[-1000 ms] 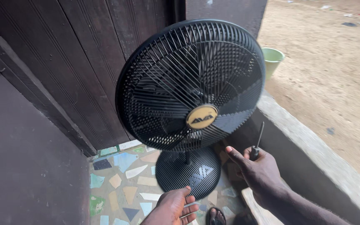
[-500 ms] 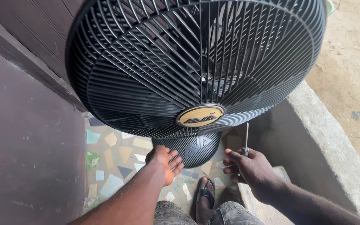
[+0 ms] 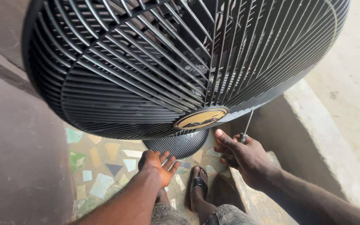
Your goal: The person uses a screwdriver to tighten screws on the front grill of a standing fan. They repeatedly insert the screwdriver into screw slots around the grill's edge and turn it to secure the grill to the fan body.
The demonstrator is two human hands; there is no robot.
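Fan up close, screwdriver ready.
The fan (image 3: 146,71) fills my view over the floor (image 3: 101,162). My left hand (image 3: 157,166), open and empty, reaches at its base (image 3: 178,145); my right hand (image 3: 242,156) grips a screwdriver (image 3: 245,129). I'd steady the base first.

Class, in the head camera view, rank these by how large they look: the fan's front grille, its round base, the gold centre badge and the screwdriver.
1. Front grille, by far the largest, though closest to the camera.
2. Round base, partly hidden behind the grille.
3. Gold centre badge.
4. Screwdriver, mostly hidden in the right hand, so its rank is unsure.
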